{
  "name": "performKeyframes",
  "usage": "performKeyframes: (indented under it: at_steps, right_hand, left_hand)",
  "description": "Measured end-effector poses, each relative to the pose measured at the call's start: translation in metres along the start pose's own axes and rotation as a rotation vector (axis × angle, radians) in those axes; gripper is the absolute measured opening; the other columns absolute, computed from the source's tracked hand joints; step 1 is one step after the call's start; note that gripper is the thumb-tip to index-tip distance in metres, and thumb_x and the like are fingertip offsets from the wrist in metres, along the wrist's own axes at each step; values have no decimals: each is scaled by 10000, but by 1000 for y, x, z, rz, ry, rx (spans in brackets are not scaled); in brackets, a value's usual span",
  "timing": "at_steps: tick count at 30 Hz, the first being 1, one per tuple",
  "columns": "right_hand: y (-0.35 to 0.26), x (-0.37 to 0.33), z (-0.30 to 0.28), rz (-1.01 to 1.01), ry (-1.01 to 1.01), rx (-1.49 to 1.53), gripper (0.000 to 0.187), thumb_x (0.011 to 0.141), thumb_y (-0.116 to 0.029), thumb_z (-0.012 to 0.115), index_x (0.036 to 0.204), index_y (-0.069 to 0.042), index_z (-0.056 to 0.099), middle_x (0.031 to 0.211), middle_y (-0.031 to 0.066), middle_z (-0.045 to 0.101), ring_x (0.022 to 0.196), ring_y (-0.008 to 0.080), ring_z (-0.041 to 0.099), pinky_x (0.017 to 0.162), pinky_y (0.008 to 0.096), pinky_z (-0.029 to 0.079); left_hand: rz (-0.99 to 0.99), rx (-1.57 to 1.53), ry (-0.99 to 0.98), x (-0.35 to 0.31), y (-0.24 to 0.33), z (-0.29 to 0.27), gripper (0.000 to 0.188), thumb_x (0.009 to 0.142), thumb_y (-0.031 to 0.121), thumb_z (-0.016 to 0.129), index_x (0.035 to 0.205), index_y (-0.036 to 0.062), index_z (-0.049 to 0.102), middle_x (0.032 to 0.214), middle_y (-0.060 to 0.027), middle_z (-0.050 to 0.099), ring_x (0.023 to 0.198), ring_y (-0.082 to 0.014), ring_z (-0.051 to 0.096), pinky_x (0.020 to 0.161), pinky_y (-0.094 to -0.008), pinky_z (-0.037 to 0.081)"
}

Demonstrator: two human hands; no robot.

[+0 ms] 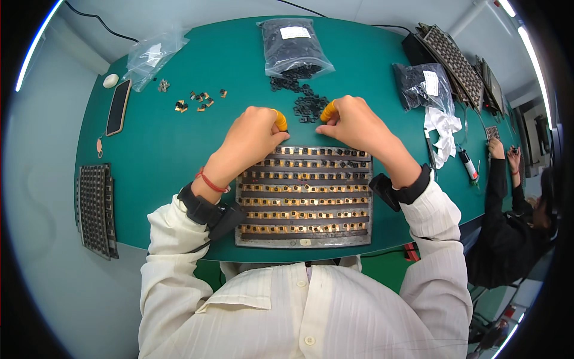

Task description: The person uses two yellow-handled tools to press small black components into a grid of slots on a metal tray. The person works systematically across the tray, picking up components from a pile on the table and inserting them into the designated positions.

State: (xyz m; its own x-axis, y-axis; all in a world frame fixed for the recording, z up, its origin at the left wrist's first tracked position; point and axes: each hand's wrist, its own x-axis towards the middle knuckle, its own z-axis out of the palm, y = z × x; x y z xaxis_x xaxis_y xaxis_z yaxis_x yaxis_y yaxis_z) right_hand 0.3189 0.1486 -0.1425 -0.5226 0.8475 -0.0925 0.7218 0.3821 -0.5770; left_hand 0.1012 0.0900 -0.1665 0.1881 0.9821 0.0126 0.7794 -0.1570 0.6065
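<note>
A metal tray [304, 243] lies in front of me, with rows of small black parts on gold-coloured pieces. My left hand [254, 133] is at the tray's far edge, its thumb and yellow-covered index finger pinched together; a dark speck shows at the tips, too small to name. My right hand [357, 124] hovers just past the tray's far right part, beside a loose pile of small black parts [310, 107]. Its yellow-covered index finger and thumb are drawn together, and whatever is between them is hidden.
A bag of black parts [291, 45] lies behind the pile, another bag [418, 90] at right. Stacked trays [95, 209] stand at left, near a phone [118, 107]. Gold-and-black pieces [202, 100] lie scattered. A co-worker [508, 233] works at far right.
</note>
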Motion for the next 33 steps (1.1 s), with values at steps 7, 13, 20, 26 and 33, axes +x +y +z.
performKeyframes:
  at_steps: [7,13,20,26,33]
  right_hand:
    - [-4,15,18,32,43,-7,241,735,-141,810,832,56,712,821,235,702,801,377,701,732,411,561]
    - [-9,-3,15,-68,-69,-115,199,793,-89,728,908,74,718,761,218,697,699,312,706,677,366,555]
    - [4,0,14,-100,106,-101,141,795,-55,677,857,64,718,792,252,680,754,400,681,704,438,559]
    - [1,-9,0,-51,61,-23,157,801,-23,678,921,64,727,816,236,699,771,358,702,727,398,563]
    - [-1,-15,6,-45,10,37,167,792,-43,710,917,68,726,809,227,704,758,338,707,714,389,562]
  left_hand:
    - [158,289,144,-5,-9,6,189,851,158,711,868,-29,729,787,-176,652,692,-356,645,648,-410,525]
    - [105,187,180,-6,-15,1,180,856,110,700,938,-50,714,813,-179,684,727,-338,677,668,-395,541]
    - [55,-34,81,-7,-6,0,238,826,129,744,978,-52,714,847,-174,725,764,-254,716,699,-353,562]
    - [-52,109,63,-3,8,0,214,816,170,757,888,-31,736,733,-148,712,684,-274,705,643,-360,555]
    - [41,207,140,0,7,16,168,799,151,740,827,-14,734,733,-150,704,676,-298,691,627,-382,549]
